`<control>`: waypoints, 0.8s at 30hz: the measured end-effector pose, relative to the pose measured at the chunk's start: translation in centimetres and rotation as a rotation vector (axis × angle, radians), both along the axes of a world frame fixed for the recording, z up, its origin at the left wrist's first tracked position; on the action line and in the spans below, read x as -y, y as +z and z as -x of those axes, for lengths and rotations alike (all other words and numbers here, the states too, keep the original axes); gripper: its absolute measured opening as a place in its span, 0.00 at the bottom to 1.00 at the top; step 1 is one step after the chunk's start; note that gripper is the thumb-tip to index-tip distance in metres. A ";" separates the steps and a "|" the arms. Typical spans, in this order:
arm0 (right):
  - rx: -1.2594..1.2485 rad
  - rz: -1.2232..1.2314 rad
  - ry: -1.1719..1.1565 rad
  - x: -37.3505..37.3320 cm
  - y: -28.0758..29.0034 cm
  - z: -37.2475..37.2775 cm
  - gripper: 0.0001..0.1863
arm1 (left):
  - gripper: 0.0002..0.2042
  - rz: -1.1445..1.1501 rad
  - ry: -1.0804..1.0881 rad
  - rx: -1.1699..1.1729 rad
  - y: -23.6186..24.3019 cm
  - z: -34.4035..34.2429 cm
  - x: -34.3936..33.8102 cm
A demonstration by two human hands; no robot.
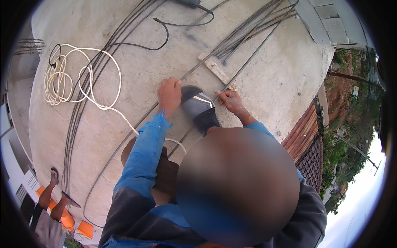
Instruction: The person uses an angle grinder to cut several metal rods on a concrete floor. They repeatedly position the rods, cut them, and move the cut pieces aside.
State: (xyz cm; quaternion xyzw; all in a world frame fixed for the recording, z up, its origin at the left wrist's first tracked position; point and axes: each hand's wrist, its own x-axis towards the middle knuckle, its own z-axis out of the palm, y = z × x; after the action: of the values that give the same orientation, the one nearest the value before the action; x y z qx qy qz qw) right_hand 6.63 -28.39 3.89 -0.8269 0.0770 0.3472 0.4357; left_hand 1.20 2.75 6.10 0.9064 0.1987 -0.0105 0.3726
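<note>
My left hand [169, 96] is closed around a long thin steel rod [142, 120] that runs from the lower left up toward the pile of rods. To the right, my right hand [231, 101] pinches the near end of another steel rod [258, 51], which slants away to the upper right. A dark shoe with white stripes [200, 105] stands on the concrete between my hands. Just beyond my right hand, the rods cross a narrow wooden strip [217, 72] lying on the floor.
A bundle of loose rods [248, 31] lies at the top right. White cable [118, 82] is coiled at left beside long dark rods [78, 107]. A black power cord [165, 37] snakes at the top. Another person's leg [46, 198] shows lower left, near orange objects [84, 229]. The slab ends at right.
</note>
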 end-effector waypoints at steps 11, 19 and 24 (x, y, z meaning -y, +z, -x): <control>-0.050 -0.027 -0.009 -0.5 1.1 -0.2 0.33 | 0.13 0.098 0.027 0.107 -1.7 0.8 -0.1; -0.134 -0.045 -0.041 -2.6 0.5 -0.3 0.34 | 0.18 0.126 0.041 0.146 -3.0 1.7 -1.6; 0.044 0.137 0.099 0.8 -1.3 -2.0 0.35 | 0.24 0.509 0.314 0.084 -0.1 1.2 1.1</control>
State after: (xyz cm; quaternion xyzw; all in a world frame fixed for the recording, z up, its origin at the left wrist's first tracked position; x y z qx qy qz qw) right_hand 8.66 -29.23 2.63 -0.8648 0.0500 0.3440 0.3622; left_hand -0.01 1.66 6.02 0.7416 0.3116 0.0353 0.5930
